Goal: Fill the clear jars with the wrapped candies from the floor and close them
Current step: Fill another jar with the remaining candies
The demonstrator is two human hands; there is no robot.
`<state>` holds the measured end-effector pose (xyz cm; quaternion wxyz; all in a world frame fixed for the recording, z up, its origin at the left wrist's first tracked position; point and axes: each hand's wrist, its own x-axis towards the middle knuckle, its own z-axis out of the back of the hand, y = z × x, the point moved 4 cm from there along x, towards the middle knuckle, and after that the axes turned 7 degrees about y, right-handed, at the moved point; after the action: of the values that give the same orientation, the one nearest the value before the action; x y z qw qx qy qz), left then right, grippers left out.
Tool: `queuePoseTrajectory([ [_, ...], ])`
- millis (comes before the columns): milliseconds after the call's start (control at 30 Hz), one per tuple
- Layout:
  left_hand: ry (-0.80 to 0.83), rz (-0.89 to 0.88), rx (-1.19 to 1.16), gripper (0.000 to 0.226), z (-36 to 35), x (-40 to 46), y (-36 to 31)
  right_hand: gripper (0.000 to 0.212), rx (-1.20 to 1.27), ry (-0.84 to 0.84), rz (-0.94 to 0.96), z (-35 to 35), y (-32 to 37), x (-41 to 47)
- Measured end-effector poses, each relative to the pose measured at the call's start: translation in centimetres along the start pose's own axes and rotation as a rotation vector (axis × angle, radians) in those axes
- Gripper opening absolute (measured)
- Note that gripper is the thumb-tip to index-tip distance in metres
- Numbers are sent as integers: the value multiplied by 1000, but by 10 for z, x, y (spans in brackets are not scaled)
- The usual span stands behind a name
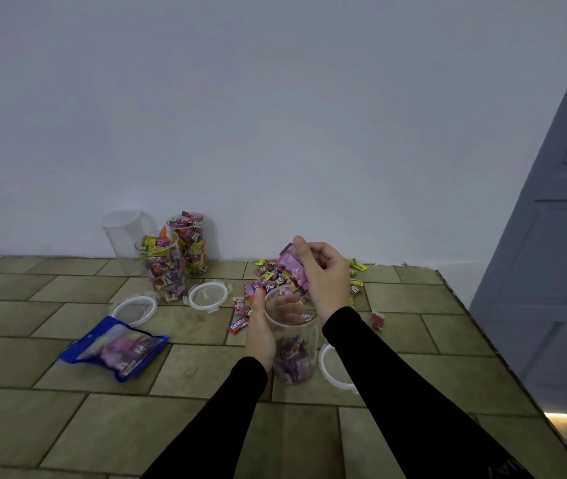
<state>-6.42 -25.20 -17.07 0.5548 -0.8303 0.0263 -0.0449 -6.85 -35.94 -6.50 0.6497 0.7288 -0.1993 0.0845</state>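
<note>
A clear jar (pixel 304 335) stands on the floor in front of me, with purple wrapped candies in its bottom. My left hand (pixel 259 331) grips its left side near the rim. Just above the jar's mouth, my right hand (pixel 323 273) holds a bunch of pink and purple wrapped candies (pixel 290 267). Behind the jar lies a loose pile of wrapped candies (pixel 270 278). Two full open jars (pixel 166 267) (pixel 192 245) and an empty jar (pixel 126 236) stand by the wall.
Three white-rimmed lids lie on the tiles: one (pixel 135 307), another (pixel 207 295), and a third (pixel 335 369) right of the held jar. A blue candy bag (pixel 116 349) lies at the left. A grey door (pixel 551 236) stands at the right.
</note>
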Motion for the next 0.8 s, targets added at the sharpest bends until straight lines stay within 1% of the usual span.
queuePoseTrajectory([
  [133, -31, 10, -28, 78, 1, 2, -1, 20, -83, 37, 17, -3, -5, 1],
  [267, -48, 10, -42, 77, 2, 2, 0, 17, -128, 49, 12, -2, -10, 4],
  [433, -64, -4, -36, 76, 1, 1, -1, 25, -157, 73, 27, -3, -8, 3],
  [533, -66, 12, -37, 75, 1, 1, -1, 39, -145, 81, 12, -4, -5, 1],
  [633, -45, -3, -25, 75, 2, 2, 0, 52, -120, 45, -17, -3, -4, 1],
  [800, 8, 0, -25, 83, -1, 1, -1, 53, -152, 4, -71, -2, -4, 2],
])
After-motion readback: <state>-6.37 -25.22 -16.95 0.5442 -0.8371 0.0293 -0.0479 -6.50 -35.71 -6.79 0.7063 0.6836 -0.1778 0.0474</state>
